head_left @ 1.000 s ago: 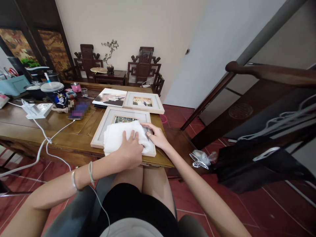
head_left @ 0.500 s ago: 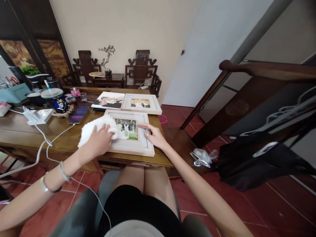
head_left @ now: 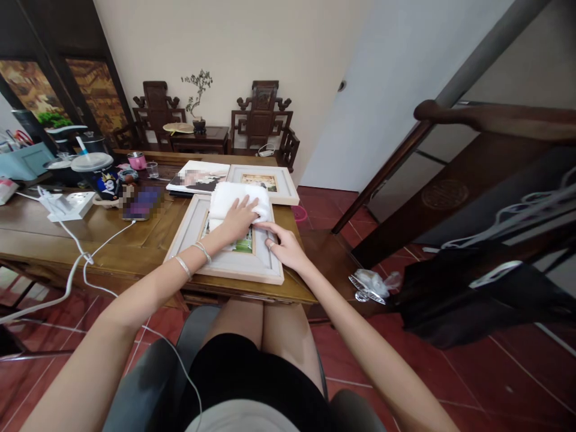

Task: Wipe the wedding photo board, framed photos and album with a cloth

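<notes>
Left hand: the left hand lies flat, fingers spread, palm down on the cloth; it presses rather than pinches.
Right hand: the right hand rests on the right rail of the frame, fingers loosely extended and pressed to the wood, holding nothing.
Cloth: white, folded, lying over the far edge of the frame and part of its glass, under the left palm.
Frame: pale wood, lying flat near the front edge of the table; the photo behind the glass is partly hidden by the left forearm.
Step in hand: judged to be wiping the frame's face, with the cloth at the far end and the right hand steadying.
Next move calls for: even downward pressure on the cloth and a firm hold on the rail so the frame does not slide on the wood.
Neighbours: a second frame lies just beyond, touching or nearly touching the cloth; a photo book sits to its left.
Further left: a phone on a white cable, a power strip, and a lidded cup.
Floor: red tiles; a crumpled plastic wrapper lies to the right of the table.
</notes>
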`<state>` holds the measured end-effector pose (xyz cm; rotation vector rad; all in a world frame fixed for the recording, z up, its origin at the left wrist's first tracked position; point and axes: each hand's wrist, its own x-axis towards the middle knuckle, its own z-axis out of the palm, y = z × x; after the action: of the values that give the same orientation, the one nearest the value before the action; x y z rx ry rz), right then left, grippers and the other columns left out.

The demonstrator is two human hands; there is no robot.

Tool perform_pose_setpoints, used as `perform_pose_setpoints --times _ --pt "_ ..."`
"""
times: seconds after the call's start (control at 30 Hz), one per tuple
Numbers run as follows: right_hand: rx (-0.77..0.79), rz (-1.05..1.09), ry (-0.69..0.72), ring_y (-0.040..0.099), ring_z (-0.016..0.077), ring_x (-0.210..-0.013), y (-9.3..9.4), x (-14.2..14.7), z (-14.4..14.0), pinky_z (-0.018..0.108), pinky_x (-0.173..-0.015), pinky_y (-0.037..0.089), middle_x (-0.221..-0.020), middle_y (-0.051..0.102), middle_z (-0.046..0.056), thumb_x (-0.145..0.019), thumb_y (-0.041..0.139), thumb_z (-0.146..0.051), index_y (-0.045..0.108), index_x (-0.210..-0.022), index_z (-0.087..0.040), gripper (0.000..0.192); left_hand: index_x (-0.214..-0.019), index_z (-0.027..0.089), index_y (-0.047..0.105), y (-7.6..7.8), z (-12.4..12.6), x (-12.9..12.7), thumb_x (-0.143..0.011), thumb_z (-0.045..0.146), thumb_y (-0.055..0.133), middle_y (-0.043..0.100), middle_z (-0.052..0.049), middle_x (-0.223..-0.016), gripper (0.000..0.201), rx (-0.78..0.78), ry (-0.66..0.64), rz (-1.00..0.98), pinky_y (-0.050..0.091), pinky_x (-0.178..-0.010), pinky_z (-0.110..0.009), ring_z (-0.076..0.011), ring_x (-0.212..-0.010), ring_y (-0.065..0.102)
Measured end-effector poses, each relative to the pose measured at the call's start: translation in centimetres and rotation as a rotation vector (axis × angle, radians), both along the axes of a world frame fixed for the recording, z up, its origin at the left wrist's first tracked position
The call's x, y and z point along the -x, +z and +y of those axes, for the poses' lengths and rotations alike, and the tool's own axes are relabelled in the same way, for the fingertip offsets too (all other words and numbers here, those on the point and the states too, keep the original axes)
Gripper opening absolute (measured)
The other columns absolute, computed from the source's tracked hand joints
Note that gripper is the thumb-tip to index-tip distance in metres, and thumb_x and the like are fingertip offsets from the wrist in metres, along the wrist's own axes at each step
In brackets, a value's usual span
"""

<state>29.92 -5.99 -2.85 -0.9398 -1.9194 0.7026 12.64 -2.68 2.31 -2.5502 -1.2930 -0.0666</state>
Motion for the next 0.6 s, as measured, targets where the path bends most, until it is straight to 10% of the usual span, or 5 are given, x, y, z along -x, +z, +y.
perform_pose_setpoints --times 0.6 --pt "-0.009 -0.054 -0.030 0.057 0.0287 -0.121 0.3 0.0 -0.2 0.046 -0.105 0.042 -0.129 0.065 0.004 -0.069 0.047 -0.009 0.063 -0.122 -0.021 0.057 -0.107 0.007 0.069 2.7 0.2 10.8 -0.085 0.004 0.039 0.054 -0.018 -0.137 0.037 -0.019 0.373 0.051 0.037 -0.103 -0.048 -0.0359 -0.128 0.045"
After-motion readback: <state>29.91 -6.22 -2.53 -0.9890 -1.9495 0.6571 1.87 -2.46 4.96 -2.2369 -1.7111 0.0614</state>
